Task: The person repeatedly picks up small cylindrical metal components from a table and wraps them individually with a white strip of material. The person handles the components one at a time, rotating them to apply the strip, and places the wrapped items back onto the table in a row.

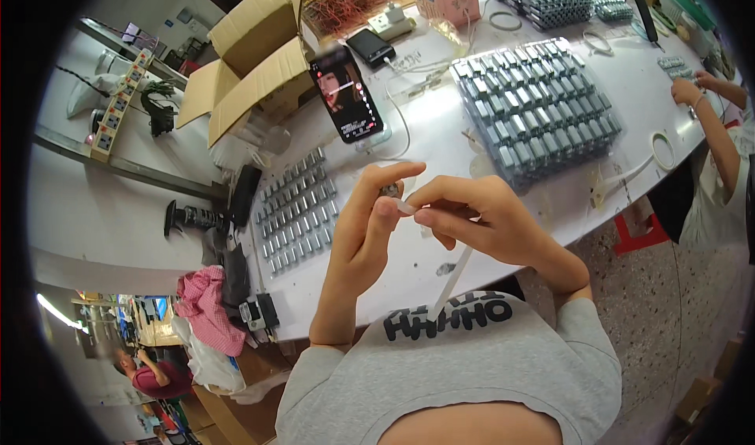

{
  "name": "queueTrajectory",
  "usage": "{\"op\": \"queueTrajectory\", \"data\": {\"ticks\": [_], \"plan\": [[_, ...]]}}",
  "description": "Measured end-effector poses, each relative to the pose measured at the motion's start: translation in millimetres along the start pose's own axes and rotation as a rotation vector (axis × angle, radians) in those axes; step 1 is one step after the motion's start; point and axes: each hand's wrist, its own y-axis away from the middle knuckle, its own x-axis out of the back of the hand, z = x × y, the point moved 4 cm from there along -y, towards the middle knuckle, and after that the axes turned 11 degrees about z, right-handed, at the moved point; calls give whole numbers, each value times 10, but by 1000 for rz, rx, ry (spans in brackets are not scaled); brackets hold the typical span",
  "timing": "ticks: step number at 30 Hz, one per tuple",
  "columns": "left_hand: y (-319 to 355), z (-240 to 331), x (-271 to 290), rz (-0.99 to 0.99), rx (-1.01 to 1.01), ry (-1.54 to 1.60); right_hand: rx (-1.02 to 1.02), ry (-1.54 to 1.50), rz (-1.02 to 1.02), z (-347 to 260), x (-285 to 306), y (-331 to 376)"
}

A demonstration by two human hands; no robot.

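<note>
In front of my chest, my left hand (363,228) pinches a small shiny metal part (388,190) between thumb and fingers, its forefinger stretched out above. Most of that part is hidden by the fingers. Close beside it, my right hand (484,213) is closed on a narrow white strip (451,286) that looks like tape. One short end of the strip reaches the metal part at my left thumb; the long end hangs below my right hand toward my shirt. Rows of small metal cylinders (297,213) stand on the white table (377,284) left of my hands.
Stacked trays of metal parts (539,103) lie right of my hands. A lit phone (346,99) stands ahead, beside an open cardboard box (263,75). A roll of white tape (663,151) sits near the right edge. Another person's hands (692,91) work at far right.
</note>
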Motion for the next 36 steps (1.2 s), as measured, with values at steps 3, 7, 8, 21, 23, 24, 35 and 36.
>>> {"op": "queueTrajectory", "data": {"ticks": [3,7,8,21,23,24,35,36], "plan": [[-80,-103,100,35,-82,-38,6,-1,3,18,-19,-154],[-256,-117,129,93,-189,-134,88,109,115,26,20,-290],[-287,-143,142,96,-213,-154,105,200,129,44,34,-309],[1,289,619,309,-308,-280,369,259,299,-251,-506,-348],[44,317,708,343,-304,-274,431,262,296,-281,-595,-366],[58,316,746,362,-301,-271,411,278,295,-309,-616,-366],[-40,212,1172,734,-209,-336,313,131,291,-335,-703,-636],[-76,197,1172,795,-137,-332,278,96,279,-302,-664,-662]]}}
